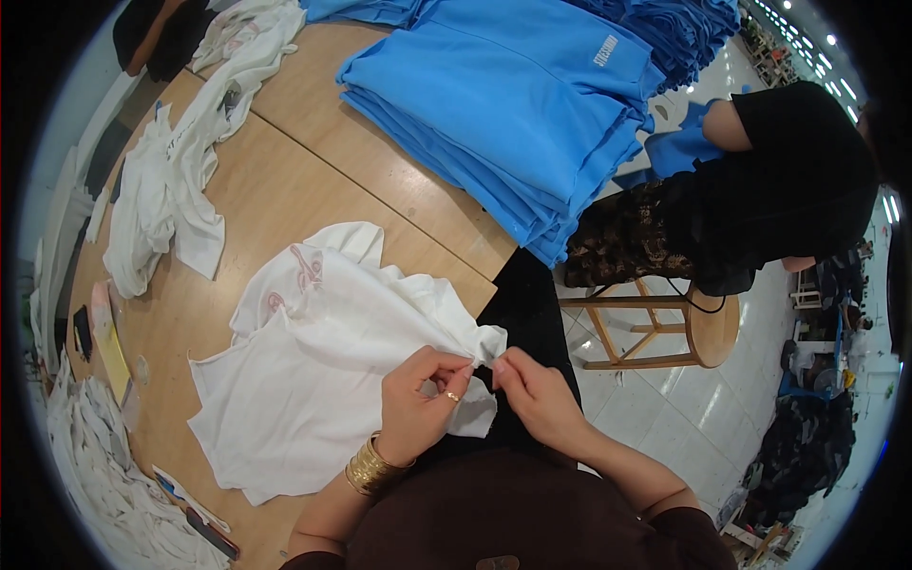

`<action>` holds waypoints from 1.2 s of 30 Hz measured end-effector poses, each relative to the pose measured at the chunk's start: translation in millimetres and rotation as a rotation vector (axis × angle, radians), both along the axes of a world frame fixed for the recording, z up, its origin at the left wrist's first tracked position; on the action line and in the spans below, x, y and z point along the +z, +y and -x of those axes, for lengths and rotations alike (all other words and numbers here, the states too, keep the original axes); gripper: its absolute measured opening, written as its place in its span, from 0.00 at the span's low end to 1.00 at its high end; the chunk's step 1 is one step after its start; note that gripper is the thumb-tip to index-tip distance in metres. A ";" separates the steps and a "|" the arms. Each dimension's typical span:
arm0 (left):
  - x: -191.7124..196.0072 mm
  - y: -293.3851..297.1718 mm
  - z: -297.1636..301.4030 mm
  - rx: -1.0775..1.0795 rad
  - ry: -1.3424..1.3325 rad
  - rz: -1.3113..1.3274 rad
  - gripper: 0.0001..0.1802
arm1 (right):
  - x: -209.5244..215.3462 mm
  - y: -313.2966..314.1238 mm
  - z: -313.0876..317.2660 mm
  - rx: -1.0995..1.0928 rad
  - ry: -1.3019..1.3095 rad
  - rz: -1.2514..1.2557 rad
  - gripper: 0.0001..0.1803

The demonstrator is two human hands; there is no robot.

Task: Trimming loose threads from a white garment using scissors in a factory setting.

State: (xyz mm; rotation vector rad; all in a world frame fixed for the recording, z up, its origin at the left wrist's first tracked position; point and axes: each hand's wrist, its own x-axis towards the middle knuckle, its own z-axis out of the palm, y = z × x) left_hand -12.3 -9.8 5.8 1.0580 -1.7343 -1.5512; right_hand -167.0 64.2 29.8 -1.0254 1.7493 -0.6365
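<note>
Centrally, one white garment (pixel 313 380) with a faint pink print near its upper fold, lying crumpled on the near edge of a wooden worktop (pixel 285 190) and spilling off that edge toward the person's lap. Left hand (pixel 418 399): fingers curled and pinched on a bunched corner of the white garment, a ring on one finger, a stack of gold bangles (pixel 372 465) at the wrist. Right hand (pixel 537 394): fingertips closed on the same bunched corner, just beside the left hand, the two nearly touching. Whether anything small is held between the fingers besides cloth cannot be told. Further white garments: one long, twisted heap (pixel 180 180) at the far left of the worktop, well apart from the hands; another pile (pixel 104 475) at the lower left rim. Blue garments: a tall folded stack (pixel 513 104) at the far side of the worktop, with a second blue stack (pixel 684 28) behind it. Small yellow flat item (pixel 112 356) near the left edge of the worktop, kind unclear. To the right, a second person in dark clothing (pixel 788 190) seated on a round wooden stool (pixel 684 328), holding blue cloth (pixel 679 147); pale tiled floor (pixel 665 427) beneath.
</note>
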 end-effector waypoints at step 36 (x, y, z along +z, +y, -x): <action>-9.2 -2.9 -7.0 -0.027 -0.021 -0.023 0.06 | 2.2 0.5 2.1 0.009 -0.049 0.001 0.17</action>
